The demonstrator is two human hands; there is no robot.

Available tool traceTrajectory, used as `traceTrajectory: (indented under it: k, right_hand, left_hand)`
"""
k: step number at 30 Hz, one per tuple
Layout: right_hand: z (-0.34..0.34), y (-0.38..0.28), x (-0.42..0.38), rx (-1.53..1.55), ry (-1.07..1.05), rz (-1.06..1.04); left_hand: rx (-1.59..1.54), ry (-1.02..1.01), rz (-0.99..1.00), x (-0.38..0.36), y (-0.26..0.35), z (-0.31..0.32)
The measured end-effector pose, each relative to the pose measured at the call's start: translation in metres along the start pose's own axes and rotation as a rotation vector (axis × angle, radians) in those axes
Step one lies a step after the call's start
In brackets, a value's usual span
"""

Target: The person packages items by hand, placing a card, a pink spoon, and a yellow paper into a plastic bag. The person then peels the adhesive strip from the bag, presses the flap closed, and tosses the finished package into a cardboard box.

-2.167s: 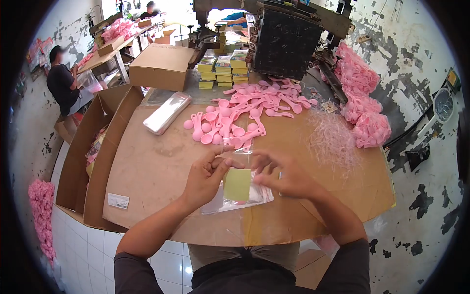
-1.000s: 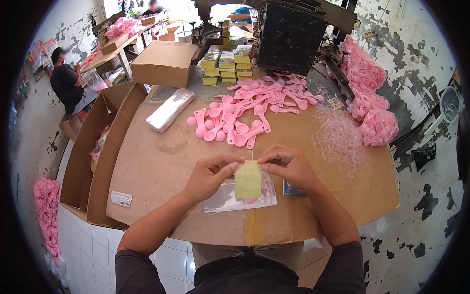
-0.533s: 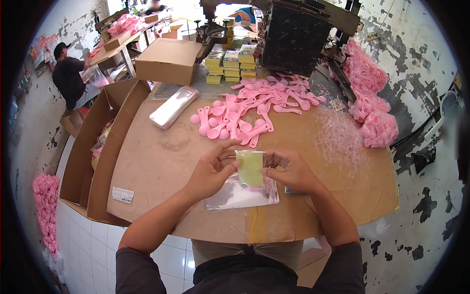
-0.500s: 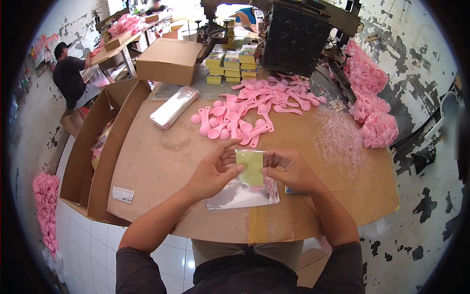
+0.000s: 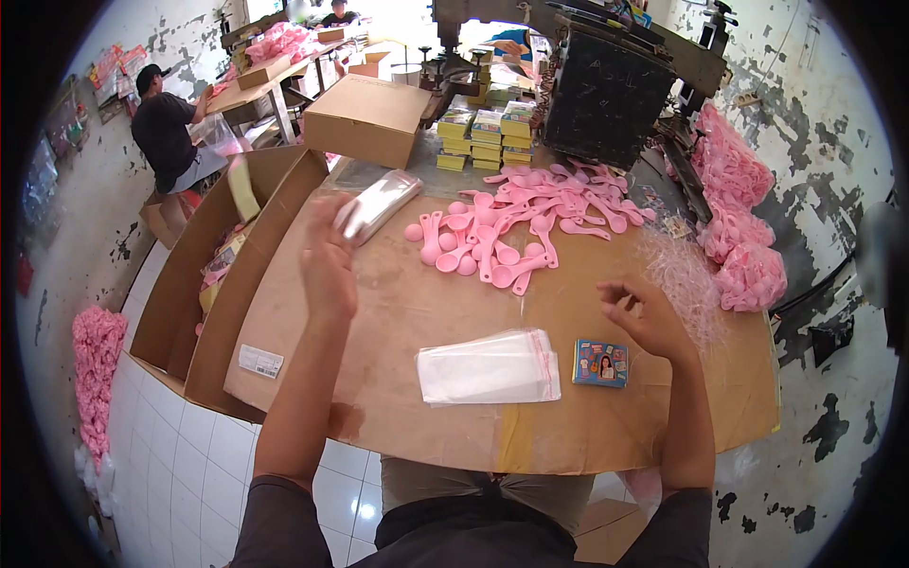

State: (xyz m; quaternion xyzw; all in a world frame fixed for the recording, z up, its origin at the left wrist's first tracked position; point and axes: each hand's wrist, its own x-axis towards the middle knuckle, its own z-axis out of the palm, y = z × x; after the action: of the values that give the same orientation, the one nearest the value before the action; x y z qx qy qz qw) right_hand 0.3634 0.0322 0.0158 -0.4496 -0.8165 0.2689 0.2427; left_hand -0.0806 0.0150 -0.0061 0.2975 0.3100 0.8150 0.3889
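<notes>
My left hand (image 5: 329, 270) is raised at the left of the table, blurred, its fingers apart and nothing in them. Just beyond it lies a bundle of clear plastic bags (image 5: 386, 204). A blurred pale-yellow packet (image 5: 243, 189) is in the air over the long open carton (image 5: 204, 350). My right hand (image 5: 644, 317) hovers with loosely bent, parted fingers above a small stack of blue picture cards (image 5: 600, 363). Flat clear bags with a reddish strip (image 5: 488, 369) lie in front of me. Pink plastic spoons (image 5: 502, 232) are heaped beyond.
Stacks of yellow-edged cards (image 5: 488, 133) and a closed cardboard box (image 5: 367, 118) stand at the back. A black machine (image 5: 606, 95) rises there too. Pink bundles (image 5: 734, 208) and plastic shreds (image 5: 682, 284) are on the right. Another person (image 5: 166, 133) works at the far left.
The yellow-backed card in its clear bag has left my hands; a similar packet now appears over the carton. My left hand moved up and left, my right hand moved right. The view shifted slightly.
</notes>
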Motion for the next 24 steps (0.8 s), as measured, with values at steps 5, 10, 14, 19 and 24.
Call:
traceTrajectory:
  k: [5,10,14,19,24]
  right_hand:
    - [-0.006,0.014,-0.010,-0.073,-0.233,-0.038]
    - [0.001,0.027,-0.013,0.124,-0.373,0.157]
    - [0.003,0.031,-0.016,0.255,-0.344,0.158]
    - [0.000,0.032,-0.016,0.196,-0.274,0.134]
    - [0.000,0.026,-0.017,0.087,-0.162,0.001]
  left_hand:
    - [0.988,-0.755,-0.041,-0.063,-0.032,0.030]
    - [1.156,-1.030,0.305,-0.094,-0.064,0.029]
    - [1.122,-1.054,0.210,-0.093,-0.068,0.028]
    - [1.067,-0.954,0.024,-0.095,-0.068,0.031]
    - [1.124,-0.955,0.202,-0.102,-0.067,0.037]
